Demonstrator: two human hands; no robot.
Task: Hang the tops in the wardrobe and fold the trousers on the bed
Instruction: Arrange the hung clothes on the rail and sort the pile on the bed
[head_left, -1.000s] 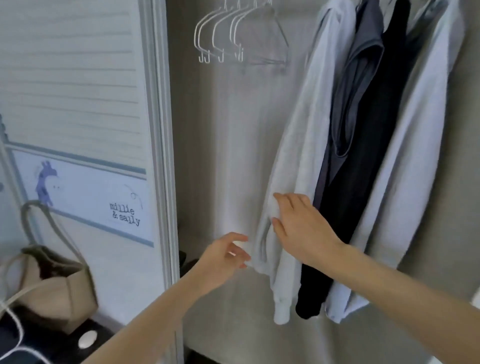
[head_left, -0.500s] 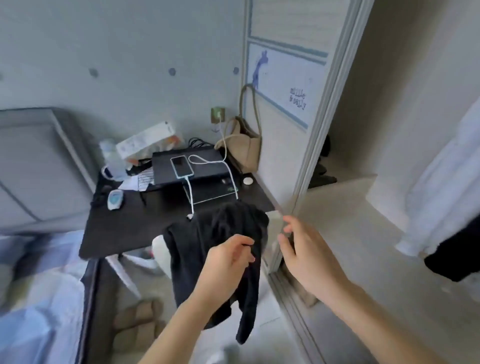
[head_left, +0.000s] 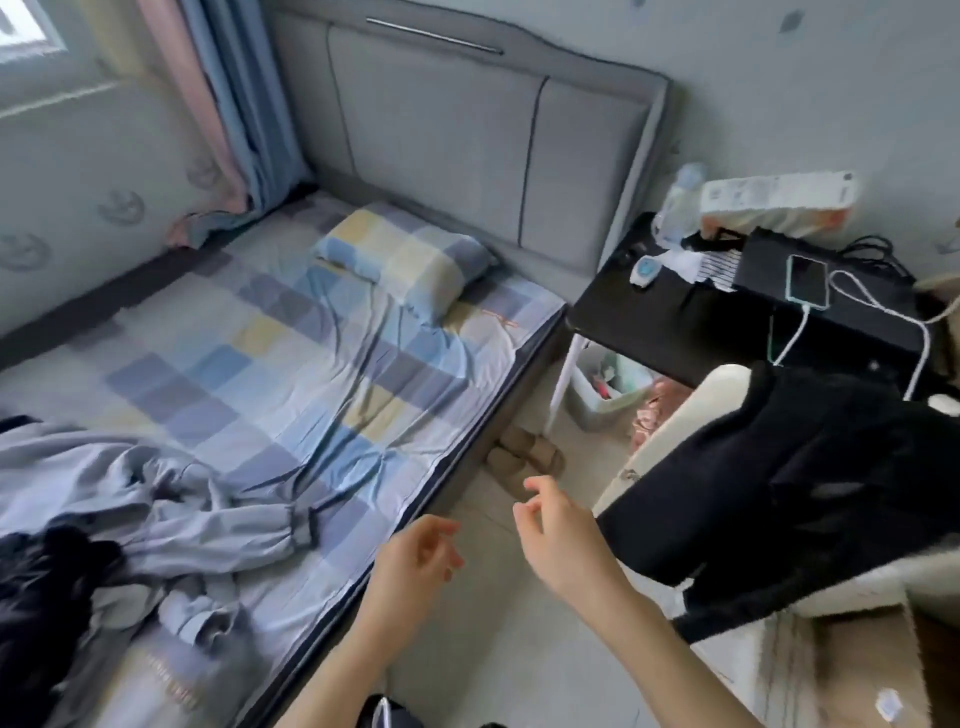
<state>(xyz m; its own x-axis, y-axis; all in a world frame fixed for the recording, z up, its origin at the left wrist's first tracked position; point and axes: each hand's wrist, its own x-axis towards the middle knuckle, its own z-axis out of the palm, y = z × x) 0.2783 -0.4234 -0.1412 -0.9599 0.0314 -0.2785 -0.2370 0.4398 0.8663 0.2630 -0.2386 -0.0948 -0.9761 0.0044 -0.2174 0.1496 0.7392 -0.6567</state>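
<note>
Checked cotton-like sheet (head_left: 270, 364) on the bed was seen creased and matt. Headboard (head_left: 467, 140), upper centre, was padded in matt grey fabric. Black garment (head_left: 810, 483) at right was soft matt cloth. Desk top (head_left: 665, 322) was smooth black; phone (head_left: 807, 281) glossy.

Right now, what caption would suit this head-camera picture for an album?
Both empty hands, left hand and right hand, hover between the bed and a black garment draped over a chair.
</note>
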